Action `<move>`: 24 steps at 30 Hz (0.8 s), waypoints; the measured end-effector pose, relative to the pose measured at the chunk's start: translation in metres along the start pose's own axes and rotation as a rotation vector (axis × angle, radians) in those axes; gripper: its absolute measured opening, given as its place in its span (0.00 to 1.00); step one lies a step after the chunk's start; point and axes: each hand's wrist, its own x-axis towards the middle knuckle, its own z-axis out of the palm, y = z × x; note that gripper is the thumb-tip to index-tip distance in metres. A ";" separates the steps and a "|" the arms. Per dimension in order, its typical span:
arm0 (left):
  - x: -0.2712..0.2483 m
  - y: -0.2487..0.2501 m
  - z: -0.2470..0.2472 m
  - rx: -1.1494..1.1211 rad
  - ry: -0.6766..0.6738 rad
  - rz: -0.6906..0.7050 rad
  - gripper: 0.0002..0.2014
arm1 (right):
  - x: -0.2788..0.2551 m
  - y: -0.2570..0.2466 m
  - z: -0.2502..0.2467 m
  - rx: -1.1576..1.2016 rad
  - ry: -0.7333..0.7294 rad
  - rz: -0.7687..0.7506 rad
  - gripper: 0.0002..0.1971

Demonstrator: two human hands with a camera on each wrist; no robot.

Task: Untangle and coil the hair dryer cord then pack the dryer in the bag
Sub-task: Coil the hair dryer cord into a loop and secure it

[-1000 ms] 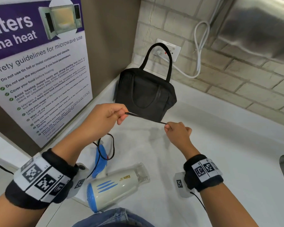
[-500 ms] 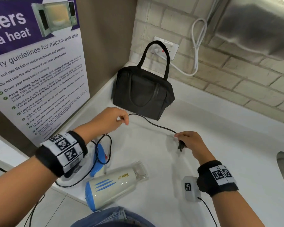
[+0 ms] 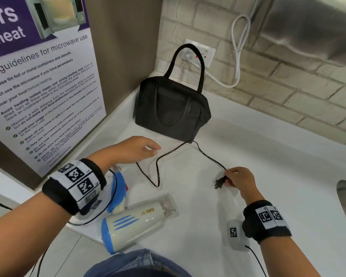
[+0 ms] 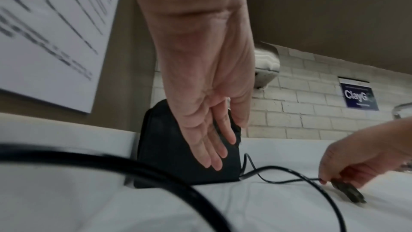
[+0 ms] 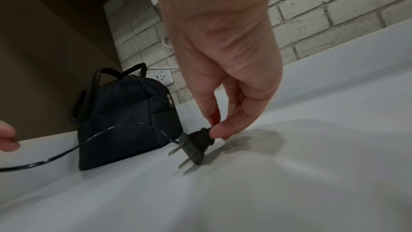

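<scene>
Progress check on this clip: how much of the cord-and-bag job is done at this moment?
Early stage. The cord lies loose in open bends on the counter, apparently free of knots but not coiled. In hand: the right hand pinches the plug; the left hand is open and holds nothing. Left: coil the cord, then pack the dryer into the black bag, which looks zipped.

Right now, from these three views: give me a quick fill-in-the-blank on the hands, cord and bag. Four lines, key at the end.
1. The right hand pinches the black ____ at the cord's end.
2. The left hand is ____, holding nothing.
3. The cord lies loose in front of the black ____.
4. The hair dryer lies on its ____ on the counter.

Missing words: plug; open; bag; side
</scene>
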 end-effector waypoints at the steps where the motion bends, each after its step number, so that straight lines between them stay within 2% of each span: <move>1: -0.005 -0.004 -0.002 -0.009 0.020 -0.007 0.17 | 0.000 0.000 0.002 -0.027 0.005 -0.017 0.04; 2: -0.010 -0.009 -0.003 -0.021 0.041 -0.017 0.16 | 0.000 -0.002 0.004 -0.074 0.013 -0.036 0.04; 6: -0.037 -0.024 -0.001 -0.101 0.099 -0.082 0.16 | -0.012 -0.024 0.011 -0.317 0.060 -0.201 0.20; 8: -0.051 -0.031 0.002 -0.085 0.130 -0.104 0.15 | -0.026 -0.044 0.019 -0.328 0.060 -0.344 0.20; 11: -0.070 -0.044 0.006 -0.040 0.222 -0.172 0.12 | -0.052 -0.076 0.038 -0.297 -0.038 -0.572 0.18; 13: -0.080 -0.051 0.009 0.026 0.360 -0.172 0.07 | -0.075 -0.099 0.050 -0.293 -0.133 -0.717 0.17; 15: -0.091 -0.050 0.013 0.071 0.585 -0.144 0.02 | -0.099 -0.119 0.061 -0.293 -0.246 -0.847 0.14; 17: -0.102 -0.044 0.016 0.056 0.767 -0.105 0.05 | -0.121 -0.133 0.071 -0.287 -0.389 -0.934 0.11; 18: -0.106 -0.043 0.017 0.042 0.794 -0.109 0.08 | -0.131 -0.137 0.076 -0.298 -0.459 -0.965 0.11; 19: -0.110 -0.040 0.017 0.044 0.750 -0.163 0.13 | -0.139 -0.141 0.081 -0.322 -0.526 -0.986 0.10; 20: -0.114 -0.039 0.018 0.073 0.636 -0.267 0.18 | -0.146 -0.143 0.086 -0.358 -0.584 -0.995 0.10; 22: -0.116 -0.040 0.022 0.175 0.288 -0.509 0.27 | -0.155 -0.146 0.097 -0.448 -0.673 -0.984 0.13; 23: -0.115 -0.042 0.026 0.214 0.151 -0.570 0.30 | -0.157 -0.147 0.104 -0.486 -0.708 -0.970 0.15; 24: -0.114 -0.044 0.032 0.222 0.068 -0.587 0.32 | -0.159 -0.148 0.111 -0.514 -0.740 -0.954 0.18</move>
